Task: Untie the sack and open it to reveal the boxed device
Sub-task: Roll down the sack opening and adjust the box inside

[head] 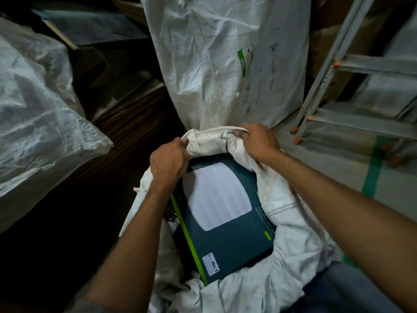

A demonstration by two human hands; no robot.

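Observation:
A white cloth sack (282,263) lies open in front of me, its mouth rolled back. Inside it shows a dark teal box (228,240) with a picture of a white rounded device, a lime-green stripe down its left edge and a "No. 1" label near the bottom. My left hand (168,162) grips the far rim of the sack at its left end. At the right end of that rim, my right hand (259,142) pinches the bunched cloth. The far end of the box is hidden under the rim and my left hand.
A tall white woven sack (216,64) stands just behind. A large plastic-wrapped bundle (38,114) lies at left, over a dark wooden surface (126,123). A grey metal stepladder (338,86) stands at right on a grey floor with green tape (372,170).

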